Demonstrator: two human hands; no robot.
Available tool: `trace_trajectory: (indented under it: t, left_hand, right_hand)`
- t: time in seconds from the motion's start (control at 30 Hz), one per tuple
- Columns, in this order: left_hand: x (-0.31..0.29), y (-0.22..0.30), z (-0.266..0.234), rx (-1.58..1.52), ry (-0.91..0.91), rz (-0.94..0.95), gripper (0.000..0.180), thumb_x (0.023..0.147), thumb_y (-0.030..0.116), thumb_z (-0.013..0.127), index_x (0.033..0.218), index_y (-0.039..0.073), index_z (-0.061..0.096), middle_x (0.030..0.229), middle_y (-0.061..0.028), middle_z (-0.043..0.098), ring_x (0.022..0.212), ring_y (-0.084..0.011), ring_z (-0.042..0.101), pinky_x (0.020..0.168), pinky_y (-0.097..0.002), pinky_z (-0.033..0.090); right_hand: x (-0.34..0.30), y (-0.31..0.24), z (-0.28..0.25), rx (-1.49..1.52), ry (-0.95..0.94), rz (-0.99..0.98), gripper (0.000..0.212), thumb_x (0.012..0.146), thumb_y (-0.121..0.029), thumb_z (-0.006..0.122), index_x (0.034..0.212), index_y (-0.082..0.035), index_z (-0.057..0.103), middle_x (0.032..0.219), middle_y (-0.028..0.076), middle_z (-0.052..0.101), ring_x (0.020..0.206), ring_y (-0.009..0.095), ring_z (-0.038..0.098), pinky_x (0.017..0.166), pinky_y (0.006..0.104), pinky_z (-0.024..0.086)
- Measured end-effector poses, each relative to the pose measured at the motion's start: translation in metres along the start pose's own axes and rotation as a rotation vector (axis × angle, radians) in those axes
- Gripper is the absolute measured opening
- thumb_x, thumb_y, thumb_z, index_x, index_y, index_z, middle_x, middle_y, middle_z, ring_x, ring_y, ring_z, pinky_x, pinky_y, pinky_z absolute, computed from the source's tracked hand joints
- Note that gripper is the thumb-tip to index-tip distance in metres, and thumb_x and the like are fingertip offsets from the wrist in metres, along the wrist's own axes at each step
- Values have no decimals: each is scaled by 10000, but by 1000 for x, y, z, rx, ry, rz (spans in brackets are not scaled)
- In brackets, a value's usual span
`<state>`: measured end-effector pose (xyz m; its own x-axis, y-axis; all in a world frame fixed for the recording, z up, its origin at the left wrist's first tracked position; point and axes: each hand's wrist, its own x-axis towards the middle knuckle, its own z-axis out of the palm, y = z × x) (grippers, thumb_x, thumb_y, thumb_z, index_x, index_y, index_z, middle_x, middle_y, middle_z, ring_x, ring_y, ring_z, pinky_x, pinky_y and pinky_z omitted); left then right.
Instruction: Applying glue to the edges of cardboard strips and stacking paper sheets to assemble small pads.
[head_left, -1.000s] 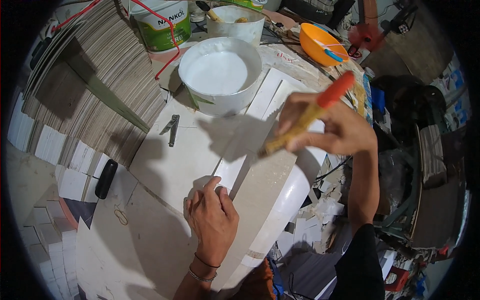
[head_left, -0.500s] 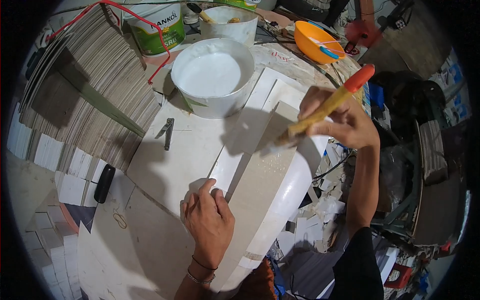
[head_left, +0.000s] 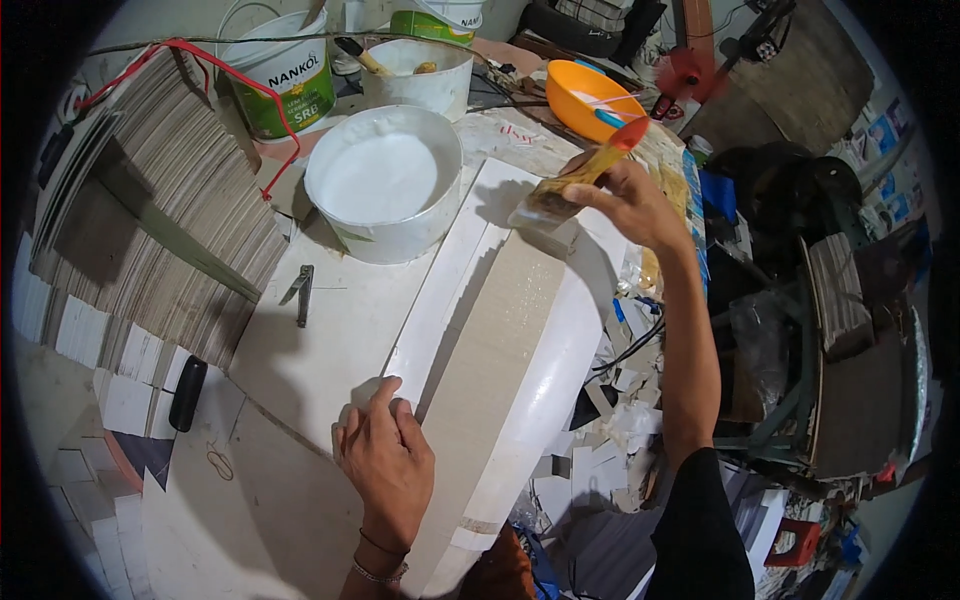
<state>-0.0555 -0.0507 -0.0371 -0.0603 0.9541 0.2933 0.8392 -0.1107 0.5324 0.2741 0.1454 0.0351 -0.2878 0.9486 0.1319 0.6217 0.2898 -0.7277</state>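
My right hand grips a wide paintbrush with a yellow, red-tipped handle. White-coated bristles hang at the far end of a long grey-brown cardboard strip; I cannot tell whether they touch it. Wet specks glisten along the strip's far part. Beneath it lies a glossy white sheet. My left hand rests with fingers stretched out at the near end of a narrow white strip, left of the cardboard. A white tub holding thick white liquid stands beyond.
Tall stacks of cut board rise at the left. A nail clipper and a black oblong object lie on the table. Behind are a green-and-white bucket, another white tub and an orange bowl. Paper scraps litter the floor right.
The paintbrush in my right hand has moved from over the middle of the cardboard to its far end. My left hand stays beside the strip. The whole view has shifted somewhat.
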Motion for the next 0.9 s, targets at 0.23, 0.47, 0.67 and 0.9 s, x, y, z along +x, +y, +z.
trace_trajectory:
  t: [0.23, 0.47, 0.67, 0.9]
  left_hand:
    - [0, -2, -2, 17, 15, 14, 243, 975, 62, 610, 1212, 26, 650, 816, -104, 657, 807, -294, 609, 839, -444, 444]
    - [0, 0, -2, 8, -2, 10, 244, 970, 55, 614, 1209, 16, 647, 840, -110, 659, 796, -294, 604, 831, -447, 450]
    - [0, -5, 0, 18, 21, 24, 251, 972, 61, 614, 1220, 26, 639, 905, -115, 683, 802, -286, 607, 845, -448, 449]
    - [-1, -3, -3, 30, -13, -9, 254, 977, 67, 606, 1226, 31, 636, 922, -114, 689, 820, -296, 616, 862, -463, 444]
  right_hand:
    - [-13, -11, 0, 463, -125, -97, 282, 967, -204, 755, 1171, -19, 697, 1051, 43, 719, 978, 131, 649, 930, 296, 520]
    - [13, 27, 18, 251, 12, 43, 316, 984, -252, 744, 1186, -15, 688, 1070, 38, 719, 994, 127, 641, 942, 309, 510]
    - [15, 11, 10, 245, 115, -11, 318, 961, -252, 769, 1145, 2, 717, 1051, 51, 719, 942, 110, 619, 872, 282, 501]
    - [11, 14, 18, 298, -23, 26, 325, 968, -232, 757, 1190, -2, 698, 1062, 49, 727, 974, 128, 634, 920, 304, 506]
